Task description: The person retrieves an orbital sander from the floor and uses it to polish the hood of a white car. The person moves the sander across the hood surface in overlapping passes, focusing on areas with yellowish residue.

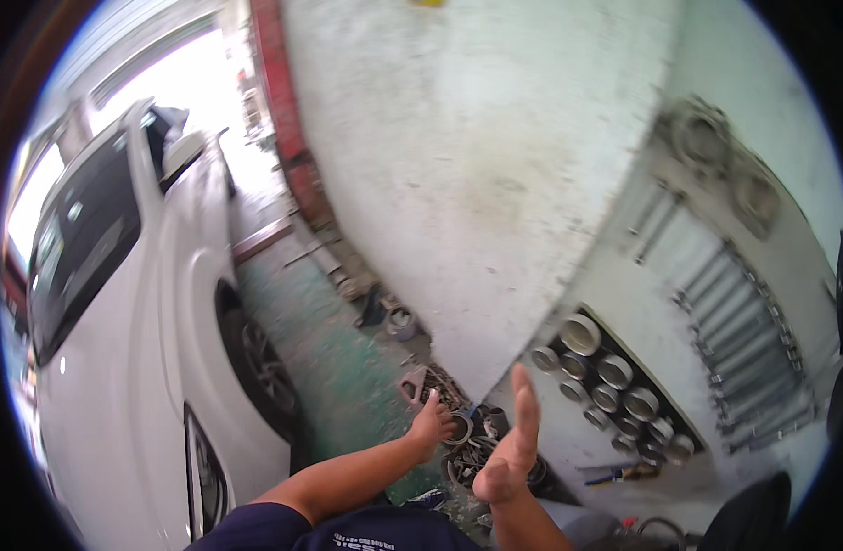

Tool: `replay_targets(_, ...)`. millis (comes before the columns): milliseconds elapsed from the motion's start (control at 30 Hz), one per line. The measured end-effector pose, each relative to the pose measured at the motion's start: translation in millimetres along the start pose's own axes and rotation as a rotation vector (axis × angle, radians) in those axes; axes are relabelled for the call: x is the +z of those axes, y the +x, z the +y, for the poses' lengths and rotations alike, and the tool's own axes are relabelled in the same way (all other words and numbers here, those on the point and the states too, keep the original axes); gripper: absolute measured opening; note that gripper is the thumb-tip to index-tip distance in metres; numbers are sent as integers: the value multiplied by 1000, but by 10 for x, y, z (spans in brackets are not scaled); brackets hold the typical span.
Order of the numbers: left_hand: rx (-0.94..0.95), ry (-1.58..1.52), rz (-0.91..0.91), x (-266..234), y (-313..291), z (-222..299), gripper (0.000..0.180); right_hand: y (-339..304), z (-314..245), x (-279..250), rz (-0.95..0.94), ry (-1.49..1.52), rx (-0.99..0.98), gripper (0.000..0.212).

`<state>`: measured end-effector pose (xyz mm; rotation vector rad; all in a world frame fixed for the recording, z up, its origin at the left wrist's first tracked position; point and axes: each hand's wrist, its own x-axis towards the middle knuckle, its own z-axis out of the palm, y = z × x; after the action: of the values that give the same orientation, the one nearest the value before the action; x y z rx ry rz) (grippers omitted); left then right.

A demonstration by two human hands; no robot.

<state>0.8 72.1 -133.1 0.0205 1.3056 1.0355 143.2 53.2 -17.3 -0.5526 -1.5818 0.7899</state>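
I've got left hand [430,428] and right hand [511,450] open and apart on my feed, round tin [459,428] between them, closer to left.

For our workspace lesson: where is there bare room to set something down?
Free: worn green floor between the white car and the pink triangular piece. Crowded: heaped grey metal parts seen between left hand and right hand.

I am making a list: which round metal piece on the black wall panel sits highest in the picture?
The wide round metal piece at the group's top; the others all sit lower, and it also looks the largest.
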Motion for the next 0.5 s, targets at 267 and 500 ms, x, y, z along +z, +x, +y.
replay_targets(267,115,-46,-149,-954,-908,145,36,-1256,1146,964,-236,105,1494,62)
replay_targets(500,520,-56,204,-2959,-1693,-496,33,-1794,899,1751,-1070,-381,927,70)
